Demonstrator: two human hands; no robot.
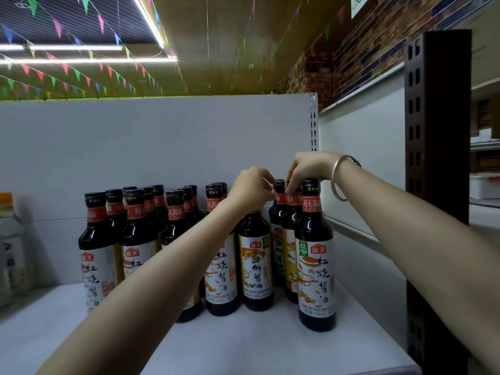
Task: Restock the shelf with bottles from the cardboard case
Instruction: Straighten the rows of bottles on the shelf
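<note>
Two dark soy-sauce bottles are set into the right-hand cluster on the white shelf (243, 347), at centre right of the frame. The left hand (250, 189) is curled round the neck of the yellow-labelled bottle (255, 266), hiding its cap; the right hand (305, 169), with a silver bangle (338, 177) on its wrist, pinches the cap of a rear bottle (290, 212) just behind the front-right bottle (315, 266). Both held bottles stand upright, and appear to rest on the shelf, though the rear one's base is hidden. To finish the step well, each bottle should probably be kept vertical and eased back until it sits beside its neighbours, label forward, with the fingers opening only once the base is felt to sit flat. A neck grip gives little control over the base, so a sideways nudge could tip the closely packed bottles; the front-right bottle, near the shelf's front edge, looks most exposed. Further rows of bottles (135, 239) fill centre left, and a pale plastic bottle (10, 250) stands blurred at the far left. A dark perforated upright (438, 131) bounds the shelf at right. The cardboard case is not in view.
</note>
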